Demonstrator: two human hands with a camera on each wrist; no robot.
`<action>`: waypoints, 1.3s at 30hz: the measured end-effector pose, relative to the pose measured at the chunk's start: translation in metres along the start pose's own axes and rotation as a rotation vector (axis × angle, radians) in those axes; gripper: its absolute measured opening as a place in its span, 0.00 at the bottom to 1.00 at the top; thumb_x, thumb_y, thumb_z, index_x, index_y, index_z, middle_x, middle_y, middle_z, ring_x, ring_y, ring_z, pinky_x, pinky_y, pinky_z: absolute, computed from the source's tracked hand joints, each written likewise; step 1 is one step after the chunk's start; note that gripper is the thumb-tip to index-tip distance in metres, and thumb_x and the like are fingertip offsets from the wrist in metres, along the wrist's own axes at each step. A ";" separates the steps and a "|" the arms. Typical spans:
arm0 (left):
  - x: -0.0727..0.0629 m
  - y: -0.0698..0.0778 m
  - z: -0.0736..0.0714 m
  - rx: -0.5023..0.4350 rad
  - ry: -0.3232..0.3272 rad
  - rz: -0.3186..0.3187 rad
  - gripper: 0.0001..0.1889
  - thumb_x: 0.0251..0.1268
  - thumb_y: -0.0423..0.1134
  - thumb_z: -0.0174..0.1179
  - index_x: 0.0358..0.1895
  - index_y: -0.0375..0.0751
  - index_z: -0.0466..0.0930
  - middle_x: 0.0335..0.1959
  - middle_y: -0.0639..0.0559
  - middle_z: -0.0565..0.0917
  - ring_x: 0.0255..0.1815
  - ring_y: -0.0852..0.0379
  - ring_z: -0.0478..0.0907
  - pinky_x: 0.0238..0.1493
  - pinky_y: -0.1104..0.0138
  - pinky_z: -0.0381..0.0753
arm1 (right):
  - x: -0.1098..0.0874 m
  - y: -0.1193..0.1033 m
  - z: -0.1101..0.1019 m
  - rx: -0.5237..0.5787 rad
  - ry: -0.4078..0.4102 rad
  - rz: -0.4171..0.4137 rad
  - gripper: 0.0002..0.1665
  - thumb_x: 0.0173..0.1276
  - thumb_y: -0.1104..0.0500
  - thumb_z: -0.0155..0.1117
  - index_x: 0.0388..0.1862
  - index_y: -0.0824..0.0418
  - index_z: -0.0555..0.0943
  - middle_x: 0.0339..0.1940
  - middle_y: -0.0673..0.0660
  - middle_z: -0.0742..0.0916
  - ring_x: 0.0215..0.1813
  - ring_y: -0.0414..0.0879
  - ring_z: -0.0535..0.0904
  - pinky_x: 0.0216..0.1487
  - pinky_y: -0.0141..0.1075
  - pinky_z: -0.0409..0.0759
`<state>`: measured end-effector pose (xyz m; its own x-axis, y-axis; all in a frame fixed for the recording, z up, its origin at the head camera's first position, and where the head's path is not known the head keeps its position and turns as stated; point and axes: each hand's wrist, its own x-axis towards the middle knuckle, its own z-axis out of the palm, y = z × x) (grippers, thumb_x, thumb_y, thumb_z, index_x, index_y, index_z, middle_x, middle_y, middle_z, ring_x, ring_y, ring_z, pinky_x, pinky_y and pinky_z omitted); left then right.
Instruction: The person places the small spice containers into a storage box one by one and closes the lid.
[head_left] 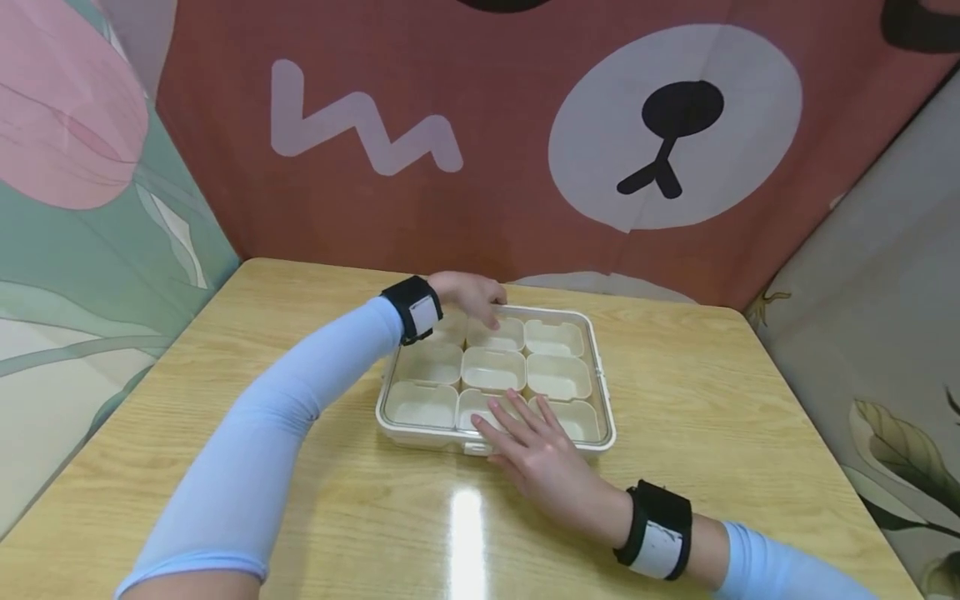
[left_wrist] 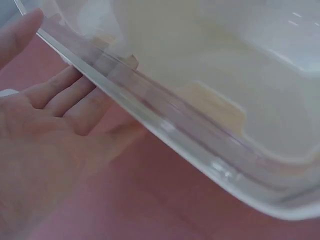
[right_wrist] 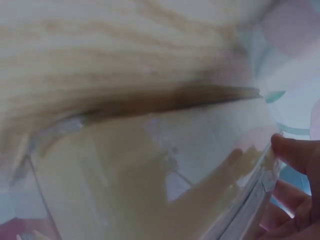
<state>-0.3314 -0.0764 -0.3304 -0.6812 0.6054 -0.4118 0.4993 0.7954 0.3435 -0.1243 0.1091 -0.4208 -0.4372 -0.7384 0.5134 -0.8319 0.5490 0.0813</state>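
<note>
A cream storage box (head_left: 383, 417) with a clear lid and a grid of small compartments (head_left: 493, 369) lies on the table. My left hand (head_left: 468, 293) reaches over its far edge, fingertips at the lid's rim. In the left wrist view, the left fingers (left_wrist: 85, 102) extend nearly straight past the white rim (left_wrist: 165, 137), with the thumb apart from them. My right hand (head_left: 543, 471) rests at the near side, straight fingers spread over the lid near the front clasp (head_left: 477, 448). The right thumb (right_wrist: 287, 150) touches the box's edge in the right wrist view, with other fingers below it.
The light wooden table (head_left: 675, 400) has its far edge against a brown cloth (head_left: 487, 200) with a bear's face. Patterned cloths hang on the left (head_left: 75, 250) and right (head_left: 885, 292). Blue sleeves (head_left: 262, 433) cover the arms, with black straps (head_left: 660, 529) on the wrists.
</note>
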 end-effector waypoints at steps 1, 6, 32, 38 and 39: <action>0.001 0.000 0.001 0.013 -0.002 -0.008 0.27 0.64 0.46 0.58 0.64 0.39 0.68 0.62 0.48 0.72 0.60 0.53 0.69 0.63 0.60 0.67 | 0.000 0.000 0.000 0.013 0.000 0.009 0.35 0.58 0.54 0.68 0.66 0.53 0.72 0.63 0.62 0.77 0.66 0.61 0.71 0.61 0.61 0.68; -0.006 0.005 0.010 0.119 -0.001 -0.031 0.31 0.70 0.47 0.51 0.71 0.37 0.58 0.69 0.44 0.66 0.68 0.50 0.64 0.69 0.59 0.62 | -0.003 0.004 -0.001 0.058 -0.010 0.029 0.35 0.58 0.51 0.69 0.66 0.51 0.72 0.65 0.59 0.77 0.67 0.58 0.70 0.63 0.59 0.67; -0.156 -0.004 0.124 0.265 0.615 0.210 0.26 0.63 0.48 0.60 0.60 0.36 0.74 0.61 0.38 0.75 0.60 0.44 0.74 0.59 0.55 0.74 | -0.040 0.033 -0.029 0.064 0.196 0.093 0.24 0.54 0.53 0.71 0.51 0.56 0.84 0.52 0.55 0.86 0.55 0.56 0.81 0.53 0.47 0.77; -0.179 -0.009 0.144 0.214 0.660 0.171 0.29 0.61 0.55 0.60 0.61 0.40 0.74 0.63 0.43 0.74 0.62 0.47 0.73 0.60 0.57 0.74 | -0.049 0.038 -0.033 0.066 0.233 0.113 0.18 0.62 0.50 0.65 0.49 0.56 0.85 0.50 0.53 0.86 0.53 0.53 0.82 0.52 0.45 0.78; -0.182 -0.010 0.147 0.212 0.668 0.170 0.29 0.61 0.55 0.61 0.61 0.41 0.74 0.63 0.44 0.74 0.62 0.48 0.73 0.60 0.58 0.74 | -0.050 0.039 -0.034 0.067 0.237 0.114 0.18 0.63 0.50 0.65 0.49 0.56 0.85 0.50 0.53 0.87 0.53 0.53 0.83 0.51 0.44 0.78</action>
<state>-0.1343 -0.1906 -0.3828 -0.7331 0.6285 0.2599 0.6743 0.7214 0.1578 -0.1232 0.1805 -0.4147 -0.4435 -0.5570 0.7022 -0.8061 0.5903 -0.0409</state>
